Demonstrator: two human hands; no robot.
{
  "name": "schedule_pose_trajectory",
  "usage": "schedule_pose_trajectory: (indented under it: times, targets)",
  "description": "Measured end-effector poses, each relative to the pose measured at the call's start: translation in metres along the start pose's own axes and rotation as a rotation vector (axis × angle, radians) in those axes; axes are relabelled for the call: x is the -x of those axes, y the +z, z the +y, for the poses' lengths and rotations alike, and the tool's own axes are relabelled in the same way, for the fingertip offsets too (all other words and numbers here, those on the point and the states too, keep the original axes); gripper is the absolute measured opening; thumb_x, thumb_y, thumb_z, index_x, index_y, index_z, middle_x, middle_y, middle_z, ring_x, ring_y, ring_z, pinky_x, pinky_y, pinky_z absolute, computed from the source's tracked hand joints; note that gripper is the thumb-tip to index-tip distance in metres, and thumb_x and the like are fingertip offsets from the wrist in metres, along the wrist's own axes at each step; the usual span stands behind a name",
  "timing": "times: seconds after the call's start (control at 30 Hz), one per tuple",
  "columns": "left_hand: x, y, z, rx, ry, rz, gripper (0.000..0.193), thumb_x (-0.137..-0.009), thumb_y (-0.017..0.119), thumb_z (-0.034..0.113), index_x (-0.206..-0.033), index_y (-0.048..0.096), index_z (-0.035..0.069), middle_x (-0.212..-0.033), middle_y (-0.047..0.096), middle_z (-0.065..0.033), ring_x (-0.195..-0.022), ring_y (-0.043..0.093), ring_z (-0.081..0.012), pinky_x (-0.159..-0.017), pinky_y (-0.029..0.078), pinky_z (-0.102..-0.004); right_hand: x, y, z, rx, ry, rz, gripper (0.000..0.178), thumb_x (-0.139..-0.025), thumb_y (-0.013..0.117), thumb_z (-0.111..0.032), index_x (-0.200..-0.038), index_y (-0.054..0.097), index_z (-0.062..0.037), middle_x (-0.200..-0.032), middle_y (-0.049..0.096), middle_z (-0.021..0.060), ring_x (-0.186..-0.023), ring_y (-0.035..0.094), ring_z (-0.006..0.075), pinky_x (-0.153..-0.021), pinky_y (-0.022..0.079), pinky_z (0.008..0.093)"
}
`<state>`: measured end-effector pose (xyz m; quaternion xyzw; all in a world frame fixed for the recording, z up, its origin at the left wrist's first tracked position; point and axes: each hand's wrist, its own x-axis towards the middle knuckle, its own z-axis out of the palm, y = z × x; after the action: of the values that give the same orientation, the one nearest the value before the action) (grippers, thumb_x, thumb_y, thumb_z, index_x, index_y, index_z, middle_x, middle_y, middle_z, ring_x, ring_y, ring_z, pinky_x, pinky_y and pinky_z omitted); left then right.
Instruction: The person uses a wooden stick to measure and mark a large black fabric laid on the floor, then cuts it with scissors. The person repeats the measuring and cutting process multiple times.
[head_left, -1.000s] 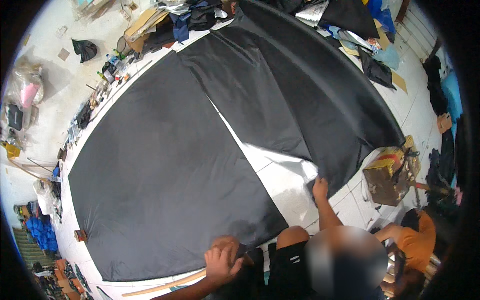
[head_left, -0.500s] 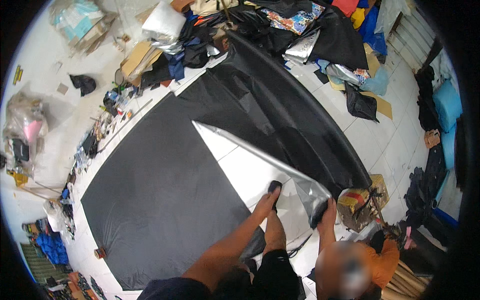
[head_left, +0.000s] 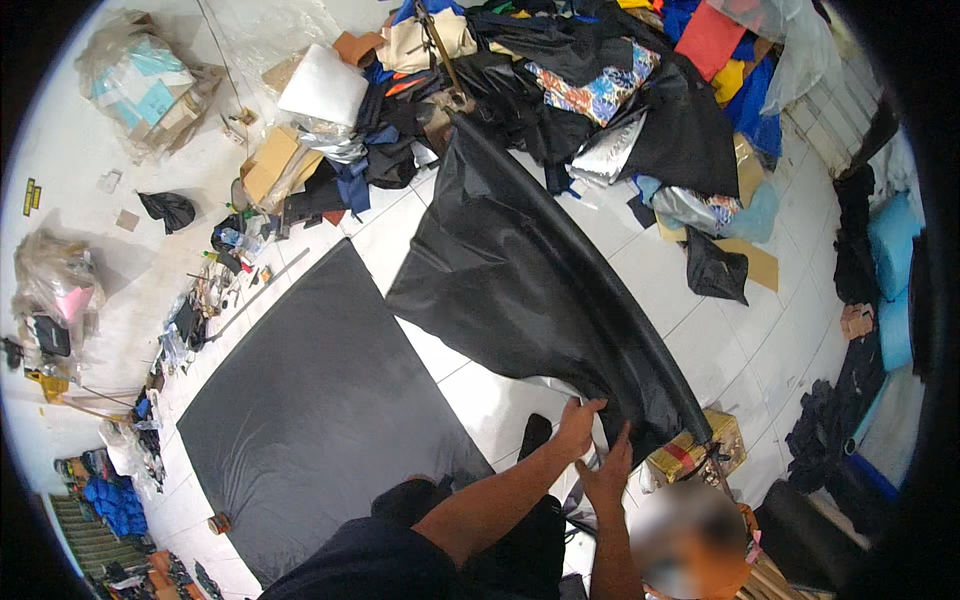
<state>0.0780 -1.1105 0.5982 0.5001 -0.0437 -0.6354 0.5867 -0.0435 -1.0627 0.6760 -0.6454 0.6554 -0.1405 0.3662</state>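
A long black roll of sheet material runs diagonally across the floor, with a loose sheet hanging off it, black on top and silvery beneath. My left hand is closed on the sheet's near edge. Just beside it, my right hand grips the same edge near its corner, thumb apart from the fingers. A separate dark grey-black sheet lies flat on the tiles to the left. My foot in a black slipper is between the two sheets.
A taped cardboard box sits at the roll's near end. Beside my right arm is a person in orange. Fabric scraps heap up at the far side. A small brown spool rests by the flat sheet's left edge.
The loose sheet's free edge has swung right, toward the roll, widening the floor gap. My left hand has moved right from near my foot onto the sheet; my right hand has shifted left and down.
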Motion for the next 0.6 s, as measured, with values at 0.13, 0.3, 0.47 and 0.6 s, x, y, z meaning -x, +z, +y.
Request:
schedule_pose_trajectory:
  times: [0.13,0.3,0.47,0.6]
  targets:
    - [0.027,0.003,0.093,0.266,-0.202,0.035,0.042,-0.086,0.069,0.013,-0.125,0.058,0.001,-0.122,0.063,-0.0166,-0.109,0.063,-0.0335,-0.098,0.051,-0.047,-0.016,0.019,-0.051,-0.633,0.148,0.299,0.034,-0.087,0.06,-0.003,-0.119,0.057,0.0078,-0.105,0.064,0.0262,-0.1,0.062,0.0424,-0.095,0.047,0.0425]
    - [-0.036,-0.081,0.225,0.63,-0.11,-0.032,0.041,-0.085,0.07,0.025,-0.116,0.065,0.0,-0.12,0.068,-0.0167,-0.111,0.062,-0.0358,-0.105,0.044,-0.0508,0.079,-0.018,-0.147,-0.159,0.055,0.275,0.032,-0.078,0.057,0.002,-0.109,0.06,0.0053,-0.093,0.066,0.026,-0.089,0.065,0.04,-0.085,0.049,0.0423]
    - [-0.098,-0.221,0.32,0.324,0.019,-0.016,0.035,-0.091,0.055,0.025,-0.112,0.067,-0.001,-0.116,0.069,-0.0189,-0.105,0.064,-0.0385,-0.104,0.045,-0.0539,0.21,0.016,-0.15,-0.011,0.27,0.395,0.033,-0.078,0.058,-0.006,-0.11,0.064,0.0019,-0.099,0.069,0.0275,-0.095,0.068,0.0444,-0.082,0.052,0.0473]
    - [-0.082,-0.348,0.375,-0.232,0.188,-0.178,0.052,-0.097,0.047,0.043,-0.13,0.06,0.004,-0.136,0.059,-0.0181,-0.125,0.056,-0.0356,-0.111,0.039,-0.0563,0.261,0.097,-0.141,0.201,0.214,0.252,0.042,-0.082,0.065,-0.025,-0.115,0.063,0.0002,-0.11,0.067,0.0278,-0.104,0.064,0.0462,-0.089,0.05,0.0532]
